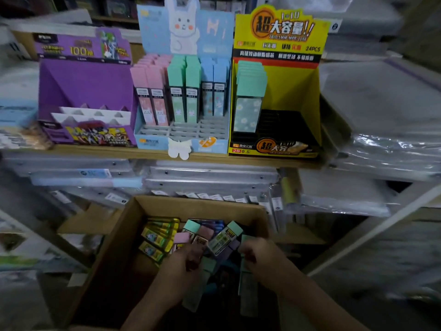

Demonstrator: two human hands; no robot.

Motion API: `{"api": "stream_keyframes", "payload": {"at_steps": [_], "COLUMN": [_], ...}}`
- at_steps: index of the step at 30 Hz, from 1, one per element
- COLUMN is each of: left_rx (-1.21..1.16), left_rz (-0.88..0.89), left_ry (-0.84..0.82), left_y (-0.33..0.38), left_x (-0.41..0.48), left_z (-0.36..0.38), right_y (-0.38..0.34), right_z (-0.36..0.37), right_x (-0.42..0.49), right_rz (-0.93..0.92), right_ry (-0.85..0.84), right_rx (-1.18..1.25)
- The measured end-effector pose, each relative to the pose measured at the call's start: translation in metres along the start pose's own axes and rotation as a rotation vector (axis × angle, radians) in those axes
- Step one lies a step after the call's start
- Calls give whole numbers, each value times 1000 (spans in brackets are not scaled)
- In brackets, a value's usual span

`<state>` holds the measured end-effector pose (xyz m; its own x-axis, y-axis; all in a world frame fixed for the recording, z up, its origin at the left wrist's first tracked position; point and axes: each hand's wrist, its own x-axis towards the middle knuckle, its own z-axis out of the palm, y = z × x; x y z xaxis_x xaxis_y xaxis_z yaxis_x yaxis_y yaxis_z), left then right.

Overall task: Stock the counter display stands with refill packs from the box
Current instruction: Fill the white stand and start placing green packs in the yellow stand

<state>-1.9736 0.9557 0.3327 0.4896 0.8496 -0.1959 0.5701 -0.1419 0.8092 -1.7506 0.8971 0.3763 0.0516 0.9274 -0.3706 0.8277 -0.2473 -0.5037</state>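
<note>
Head view: plastic folders point(210, 180) stacked behind the cardboard box point(123, 247).

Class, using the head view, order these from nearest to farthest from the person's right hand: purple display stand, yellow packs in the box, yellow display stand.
1. Yellow packs, in the box, left of the right hand.
2. Yellow display stand, on the shelf above the hand.
3. Purple display stand, at the shelf's far left.

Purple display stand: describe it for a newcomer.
Three display stands sit in a row on the wooden shelf above the cardboard box. The purple display stand is leftmost. Unlike the blue stand and yellow stand, its white slots hold no packs.
</note>
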Motion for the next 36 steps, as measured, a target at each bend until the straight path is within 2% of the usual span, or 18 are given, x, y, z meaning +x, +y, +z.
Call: {"api": "stream_keyframes", "payload": {"at_steps": [5, 12, 17, 23, 28, 32, 36], "left_rx": [-4, 54, 141, 176, 207, 179, 115], "left_rz": [-59, -157, -207, -288, -325, -354, -374], "left_ry": [-113, -115, -77, -132, -135, -130, -143], "left_y": [-19, -27, -31, -37, -36, -33, -31], "left_x": [0, 1, -5, -5, -5, -6, -5], "left_z": [6, 12, 16, 18, 21, 22, 20], "right_y": [-8, -6, -6, -1, 2, 1, 5], "right_z": [12, 32, 39, 46, 44, 37, 35], "right_x": [13, 32, 31, 30, 30, 31, 31], "right_rz": [11, 69, 55, 12, -1, 4, -44], "right_ry": [-50, -96, -49, -39, -117, -206, -184], "right_rx": [-73, -377, -526, -522, -404, -390, -260]}}
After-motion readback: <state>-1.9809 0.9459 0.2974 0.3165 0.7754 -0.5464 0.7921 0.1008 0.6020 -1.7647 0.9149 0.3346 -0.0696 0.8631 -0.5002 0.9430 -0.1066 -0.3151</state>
